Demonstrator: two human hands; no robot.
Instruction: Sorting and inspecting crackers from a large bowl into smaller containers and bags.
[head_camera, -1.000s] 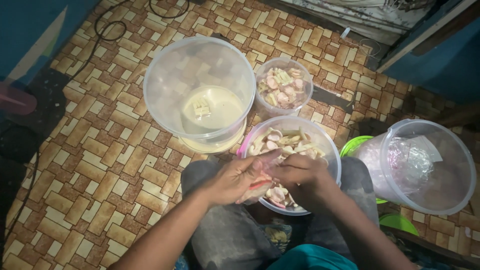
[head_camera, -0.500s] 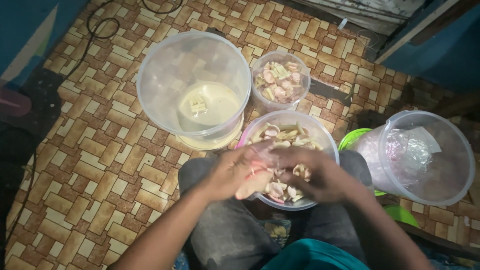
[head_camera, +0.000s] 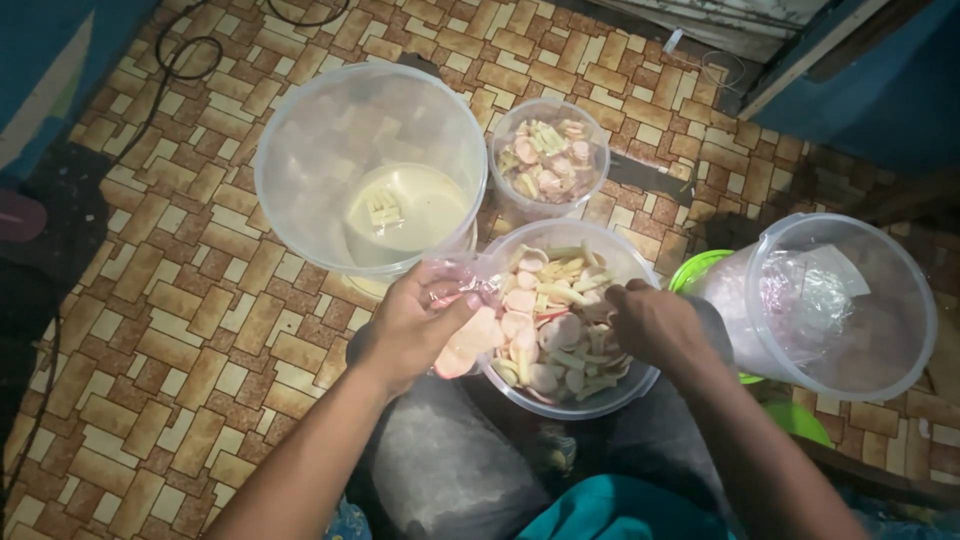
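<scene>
A clear plastic bowl (head_camera: 640, 385) rests on my lap, filled with pink and cream crackers (head_camera: 545, 330). My left hand (head_camera: 415, 325) holds a small clear plastic bag (head_camera: 470, 335) with pink crackers in it at the bowl's left rim. My right hand (head_camera: 655, 325) reaches into the bowl from the right, fingers curled down among the crackers; whether it grips any is hidden.
A big clear tub (head_camera: 300, 130) with a few cracker sticks on its bottom stands on the tiled floor ahead. A small clear bowl of crackers (head_camera: 548, 155) is behind. Another clear tub (head_camera: 850, 300) with plastic bags lies tilted on the right, over a green lid (head_camera: 700, 270).
My hands, close together over the bowl before, have moved apart. The left now holds the bag at the bowl's left rim, and the right dips into the crackers.
</scene>
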